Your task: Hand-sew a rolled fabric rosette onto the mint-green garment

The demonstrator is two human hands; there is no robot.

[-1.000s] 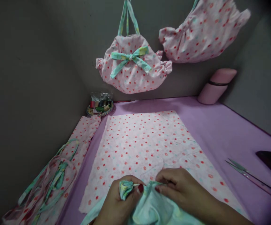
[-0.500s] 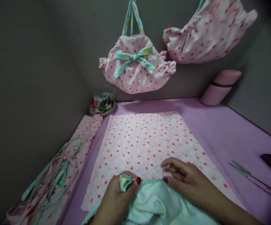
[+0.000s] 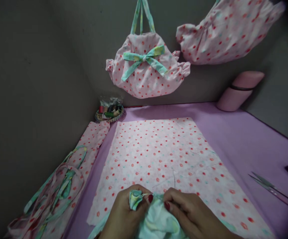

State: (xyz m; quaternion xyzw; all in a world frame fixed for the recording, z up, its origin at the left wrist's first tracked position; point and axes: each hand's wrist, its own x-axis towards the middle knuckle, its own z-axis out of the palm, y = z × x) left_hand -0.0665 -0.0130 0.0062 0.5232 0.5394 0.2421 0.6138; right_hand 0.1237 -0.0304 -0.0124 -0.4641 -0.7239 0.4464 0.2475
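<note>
A piece of mint-green fabric point(image 3: 156, 224) is bunched at the bottom centre, lying over a flat pink fabric with red dots point(image 3: 163, 156). My left hand point(image 3: 124, 215) is closed, pinching a gathered fold of the green fabric between thumb and fingers. Just to its right, my right hand point(image 3: 191, 215) is closed too, pinching the same green fabric's edge. The two thumbs sit a few centimetres apart. Whether a needle or thread is in the fingers cannot be made out.
A purple table surface point(image 3: 238, 139) is walled in grey. Two finished pink dotted bags point(image 3: 146, 66) point(image 3: 228, 30) hang on the back wall. A small basket of thread spools point(image 3: 109, 111) sits in the corner, bag pieces point(image 3: 59, 186) at left, scissors point(image 3: 273, 191) at right, a pink case point(image 3: 238, 89) behind.
My right hand, which had drawn up and away to the right half a second ago, has come back down against the green fabric beside my left thumb. My left hand keeps its pinch.
</note>
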